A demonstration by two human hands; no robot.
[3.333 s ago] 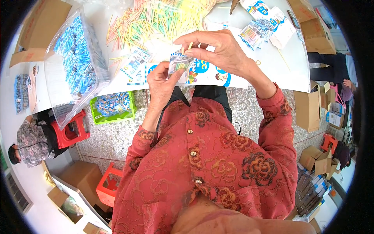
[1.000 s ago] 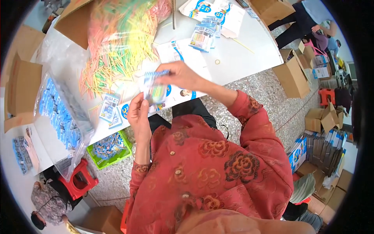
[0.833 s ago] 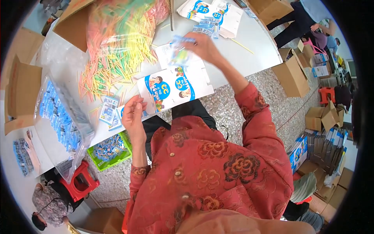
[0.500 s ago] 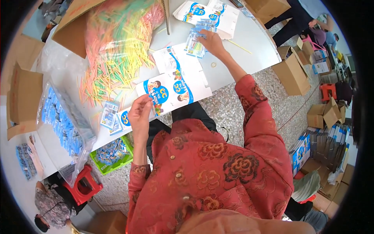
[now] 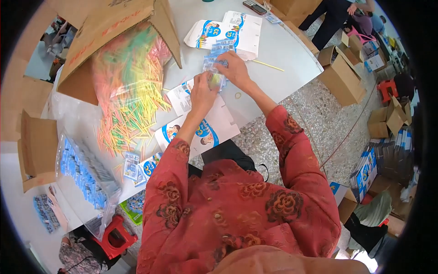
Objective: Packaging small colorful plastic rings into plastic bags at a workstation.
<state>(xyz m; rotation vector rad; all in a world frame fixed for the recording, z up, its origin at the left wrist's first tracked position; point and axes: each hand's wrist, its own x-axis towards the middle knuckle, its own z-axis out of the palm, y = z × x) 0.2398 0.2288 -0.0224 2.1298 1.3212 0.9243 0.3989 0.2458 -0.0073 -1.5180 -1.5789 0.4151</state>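
My two hands meet over the table beside a short row of overlapping clear packets with blue-striped ends [image 5: 223,47]. Closed on the near end of one packet [image 5: 216,81], with coloured sticks visible inside, is my left hand [image 5: 203,93]. My right hand [image 5: 236,72] pinches the packet's far side, its fingertips partly hiding it. Below them lies a flat white-and-blue printed carton [image 5: 224,119], partly covered by my left forearm. Two more packets [image 5: 131,166] rest at the near left edge of the table.
An open cardboard box [image 5: 114,27] holds a plastic bag of coloured sticks [image 5: 137,59], with loose ones [image 5: 125,132] spilling out. Flat cartons [image 5: 248,34], a phone [image 5: 254,7] and a rubber band [image 5: 237,96] lie nearby. A bag of blue packets [image 5: 82,171] stands left; a red stool [image 5: 117,237] is below.
My left hand has moved up and right from the carton to the packets and now grips one with the right hand. The view has shifted a little.
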